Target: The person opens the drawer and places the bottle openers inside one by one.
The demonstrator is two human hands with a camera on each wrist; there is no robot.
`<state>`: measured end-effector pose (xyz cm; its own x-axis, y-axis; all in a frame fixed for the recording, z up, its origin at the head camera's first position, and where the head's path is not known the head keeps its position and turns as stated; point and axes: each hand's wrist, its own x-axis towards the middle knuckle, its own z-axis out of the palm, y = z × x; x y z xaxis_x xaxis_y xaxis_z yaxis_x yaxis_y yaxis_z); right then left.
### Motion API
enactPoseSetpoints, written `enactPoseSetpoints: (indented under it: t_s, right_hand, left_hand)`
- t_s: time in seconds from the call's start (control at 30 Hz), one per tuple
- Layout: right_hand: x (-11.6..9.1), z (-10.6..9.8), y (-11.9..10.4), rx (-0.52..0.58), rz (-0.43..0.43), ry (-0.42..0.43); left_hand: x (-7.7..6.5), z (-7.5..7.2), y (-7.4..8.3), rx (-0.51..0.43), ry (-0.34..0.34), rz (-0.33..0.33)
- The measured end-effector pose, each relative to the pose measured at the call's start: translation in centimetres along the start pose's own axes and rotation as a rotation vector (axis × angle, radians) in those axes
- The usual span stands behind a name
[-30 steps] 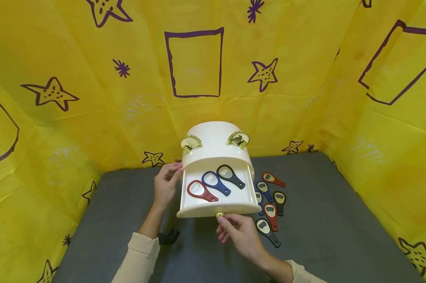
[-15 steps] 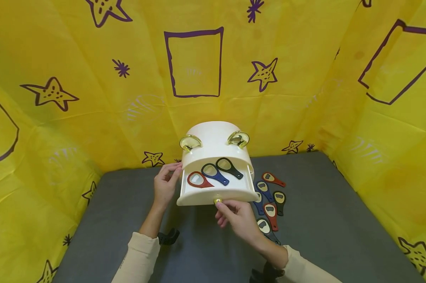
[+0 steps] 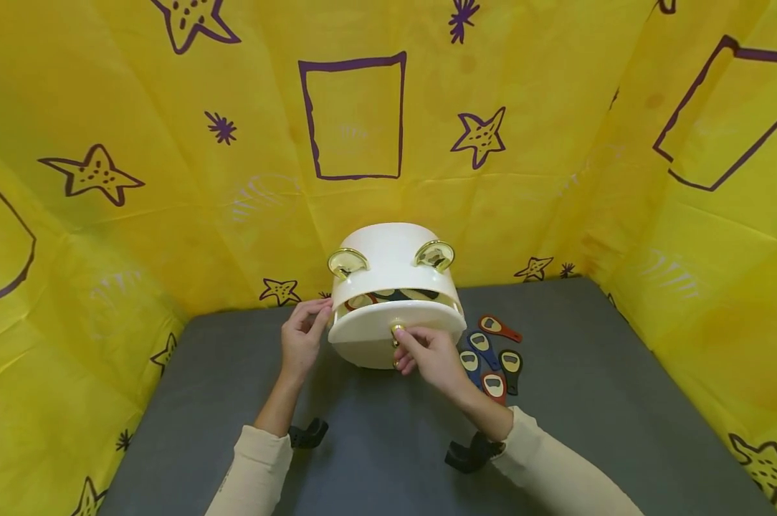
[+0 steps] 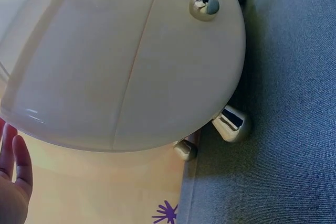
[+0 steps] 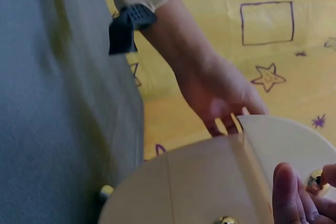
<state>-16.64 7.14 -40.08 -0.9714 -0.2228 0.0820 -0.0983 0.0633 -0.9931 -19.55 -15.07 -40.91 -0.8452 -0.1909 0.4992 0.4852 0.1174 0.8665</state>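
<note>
A white rounded cabinet (image 3: 391,261) stands on the dark table, its upper drawer (image 3: 359,326) pulled out a little. Through the narrow gap above the drawer front, parts of several bottle openers (image 3: 363,301) show. My right hand (image 3: 434,362) pinches the gold drawer knob (image 3: 397,330) between thumb and finger. My left hand (image 3: 301,340) touches the cabinet's left side with its fingers extended. In the left wrist view, two gold knobs (image 4: 204,6) sit on the front, one per drawer. Several loose bottle openers (image 3: 481,349) in red, blue and black lie right of the cabinet.
Two gold ear-shaped ornaments (image 3: 348,263) stick up from the cabinet top. Gold feet (image 4: 232,124) hold it off the table (image 3: 621,401). A yellow cloth (image 3: 524,215) with purple drawings stands close behind and along both sides. Dark wrist mounts (image 3: 472,453) hang below the sleeves.
My right hand has pushed the drawer inward by its knob, so the bottle openers inside are now mostly covered. My left hand has stayed at the cabinet's side.
</note>
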Motion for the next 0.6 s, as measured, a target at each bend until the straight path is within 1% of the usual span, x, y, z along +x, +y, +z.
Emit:
enactPoseSetpoints:
  t_s: [0.17,0.27,0.4,0.6]
  right_hand:
    - [1.5,0.0,0.2,0.027,-0.011,0.009]
    - [2.0,0.1,0.3,0.03,-0.029,0.016]
    - [2.3,0.2,0.3,0.031,-0.024,0.022]
    - [2.3,-0.1,0.6,0.035,-0.009,0.009]
  left_hand:
    - [0.0,-0.1,-0.1,-0.01,0.004,-0.021]
    - [-0.1,-0.1,-0.1,-0.004,-0.008,-0.023]
    - [-0.1,-0.1,0.1,0.03,-0.027,-0.021]
    - [-0.1,-0.1,0.2,0.061,-0.025,-0.035]
